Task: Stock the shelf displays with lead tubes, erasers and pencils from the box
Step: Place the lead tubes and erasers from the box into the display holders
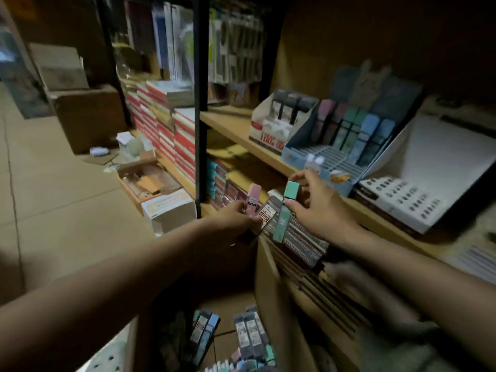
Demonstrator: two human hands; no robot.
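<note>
Left hand (236,221): grip closed in a pinch round a small fan of flat rectangular plastic lead tubes, a pink-capped tube (253,198) upright at 12 o'clock of the fingers and a clear grey tube with a red-and-white label (268,214) tilted toward 1 o'clock. How many tubes sit in the fan is not readable.

Right hand (319,208): grip closed on 1 mint-green lead tube (285,210), thumb low on its near face, forefinger curled over the cap end. The tube stands nearly upright, glossy cap up, paler printed body below, its foot just beside the left hand's fan. Both hands are held in front of the wooden shelf edge (370,213), above the open brown cardboard box (268,277).

In the box, at 6 o'clock of the hands, more lead tubes (249,334) lie loose: grey, blue and pink, flat-sided with white labels.

At 1 o'clock of the right hand, on the shelf, a light-blue cardboard display tray (316,159) with a ribbed, slotted floor holds 6 upright tubes along its back: 2 pink, 2 green, 2 blue. At 11 o'clock of it stands a white cardboard display (265,130) with dark-capped tubes. At 3 o'clock of the tray lies a white perforated card tray (402,200) with rows of round holes.

At 10 o'clock of the hands, behind a black metal post (200,103), red-and-white stacked notebooks (171,130).
</note>
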